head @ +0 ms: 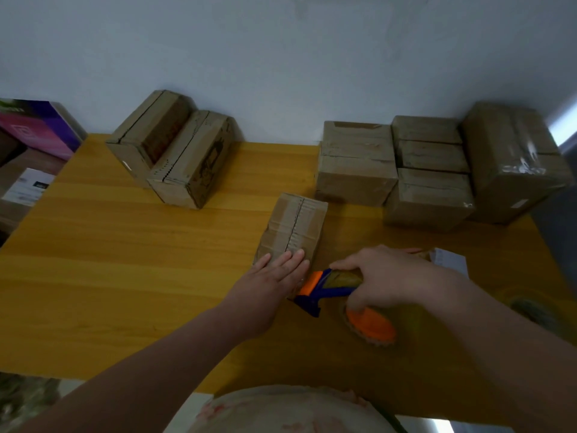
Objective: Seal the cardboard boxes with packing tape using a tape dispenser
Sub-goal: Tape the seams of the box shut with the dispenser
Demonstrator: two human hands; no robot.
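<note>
Gripping the dispenser (324, 290) at the near end of the box (310, 220), the right hand (374, 285) may lay tape (342, 278) off the seam (296, 226) if the left hand (276, 273), pressing flat on top, lets it slide on the table (125, 245).

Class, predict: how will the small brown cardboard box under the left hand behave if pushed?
Probably slides easily: the small brown cardboard box sits flat on the smooth yellow wooden table. Likely dents under pressure: its top looks creased.

No text can be read. Print is seen on the white paper (29, 185) at nine o'clock and on the purple box (37, 129) at ten o'clock, but it is too blurred.
</note>
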